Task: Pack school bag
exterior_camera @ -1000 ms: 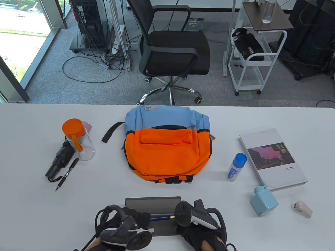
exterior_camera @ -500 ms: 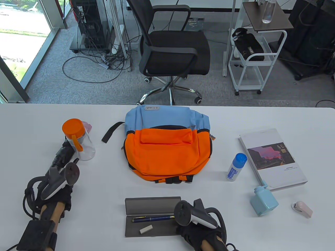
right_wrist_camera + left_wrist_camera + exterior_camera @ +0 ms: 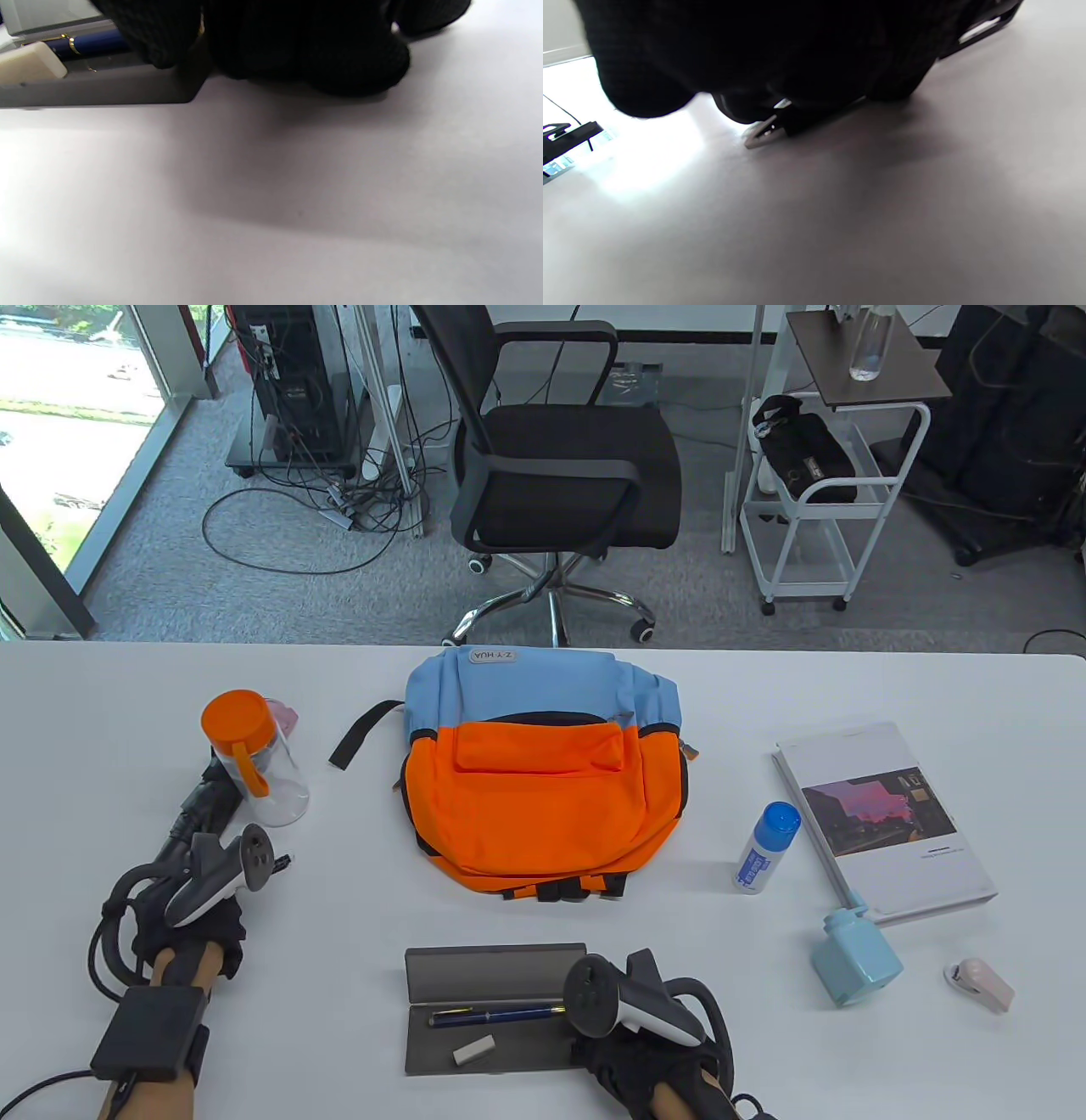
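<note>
What the hands and frame edges keep out of sight

The left hand (image 3: 199, 912) sits over the black pen (image 3: 280, 862), only its tip poking past the tracker, so whether the fingers pinch it can't be told; in the left wrist view the dark glove (image 3: 763, 55) fills the top, blurred, with just a metal clip (image 3: 761, 131) showing beneath. The right hand (image 3: 632, 1056) covers the right end of the open pencil case (image 3: 492, 976) and the blue pen's (image 3: 492, 1015) end; its grip is unreadable. The pink thing (image 3: 284, 717) behind the cup (image 3: 254, 755) is mostly hidden. The umbrella's (image 3: 199, 806) lower end disappears under the left tracker.
</note>
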A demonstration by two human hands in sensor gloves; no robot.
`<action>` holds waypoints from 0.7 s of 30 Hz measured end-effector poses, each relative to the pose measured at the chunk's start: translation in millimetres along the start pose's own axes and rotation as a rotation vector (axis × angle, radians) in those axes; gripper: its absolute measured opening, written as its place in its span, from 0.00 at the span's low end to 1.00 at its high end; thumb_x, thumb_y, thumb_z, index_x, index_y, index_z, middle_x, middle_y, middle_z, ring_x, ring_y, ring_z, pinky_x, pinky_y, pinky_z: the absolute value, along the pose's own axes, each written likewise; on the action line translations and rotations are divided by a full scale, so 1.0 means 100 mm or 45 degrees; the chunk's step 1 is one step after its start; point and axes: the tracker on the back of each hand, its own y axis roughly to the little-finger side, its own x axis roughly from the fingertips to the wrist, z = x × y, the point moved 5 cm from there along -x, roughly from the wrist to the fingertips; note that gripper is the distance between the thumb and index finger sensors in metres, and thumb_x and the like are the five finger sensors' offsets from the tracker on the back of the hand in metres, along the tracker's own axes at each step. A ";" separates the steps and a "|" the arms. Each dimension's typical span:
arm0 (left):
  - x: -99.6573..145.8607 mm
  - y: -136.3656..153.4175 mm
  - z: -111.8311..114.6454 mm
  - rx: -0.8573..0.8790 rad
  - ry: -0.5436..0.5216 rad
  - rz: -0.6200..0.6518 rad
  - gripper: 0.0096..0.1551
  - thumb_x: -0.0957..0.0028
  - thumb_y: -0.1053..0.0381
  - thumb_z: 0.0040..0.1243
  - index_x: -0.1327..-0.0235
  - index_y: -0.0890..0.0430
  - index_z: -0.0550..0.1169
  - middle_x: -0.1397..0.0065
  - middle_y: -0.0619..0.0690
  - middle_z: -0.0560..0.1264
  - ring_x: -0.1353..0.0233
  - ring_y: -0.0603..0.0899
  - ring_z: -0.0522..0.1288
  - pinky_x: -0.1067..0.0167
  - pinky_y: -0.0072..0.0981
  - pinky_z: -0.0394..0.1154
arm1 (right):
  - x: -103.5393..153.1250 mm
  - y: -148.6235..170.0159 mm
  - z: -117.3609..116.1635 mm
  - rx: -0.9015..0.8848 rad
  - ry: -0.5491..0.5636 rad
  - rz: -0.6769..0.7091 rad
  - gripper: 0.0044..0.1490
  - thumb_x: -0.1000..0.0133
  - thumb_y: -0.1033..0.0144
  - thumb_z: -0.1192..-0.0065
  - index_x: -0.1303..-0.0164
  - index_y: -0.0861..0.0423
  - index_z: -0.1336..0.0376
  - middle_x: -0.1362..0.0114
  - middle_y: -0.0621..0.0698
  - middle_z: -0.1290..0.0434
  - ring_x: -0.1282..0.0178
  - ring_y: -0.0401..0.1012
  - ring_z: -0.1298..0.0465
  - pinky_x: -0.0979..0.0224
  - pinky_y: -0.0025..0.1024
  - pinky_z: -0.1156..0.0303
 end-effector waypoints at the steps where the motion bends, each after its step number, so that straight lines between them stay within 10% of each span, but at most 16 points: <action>1: 0.03 -0.02 -0.01 -0.023 -0.031 0.046 0.29 0.51 0.45 0.69 0.47 0.64 0.88 0.71 0.43 0.86 0.74 0.44 0.82 0.60 0.41 0.88 | 0.00 0.00 0.00 0.000 0.000 -0.001 0.29 0.48 0.53 0.41 0.45 0.60 0.35 0.51 0.56 0.25 0.54 0.51 0.23 0.31 0.67 0.37; 9: 0.38 -0.16 -0.11 -0.011 -0.225 0.272 0.28 0.52 0.42 0.69 0.53 0.63 0.90 0.72 0.41 0.86 0.76 0.43 0.82 0.62 0.39 0.89 | 0.00 0.00 0.00 0.002 0.003 -0.001 0.29 0.48 0.53 0.41 0.45 0.60 0.35 0.51 0.56 0.25 0.54 0.51 0.23 0.31 0.67 0.37; 16: 1.44 -0.42 -1.14 0.245 -0.771 0.545 0.29 0.51 0.43 0.68 0.51 0.63 0.89 0.72 0.41 0.86 0.75 0.43 0.83 0.61 0.40 0.89 | 0.00 0.00 0.00 0.004 0.009 0.000 0.29 0.48 0.53 0.41 0.45 0.60 0.35 0.51 0.56 0.25 0.54 0.51 0.23 0.31 0.67 0.37; 21: 2.13 -1.06 -1.50 0.256 -0.858 0.903 0.29 0.51 0.42 0.68 0.50 0.63 0.88 0.71 0.41 0.86 0.74 0.43 0.83 0.59 0.41 0.89 | 0.00 0.00 0.00 0.004 0.017 0.002 0.29 0.48 0.53 0.41 0.45 0.60 0.35 0.51 0.55 0.25 0.54 0.51 0.23 0.31 0.67 0.37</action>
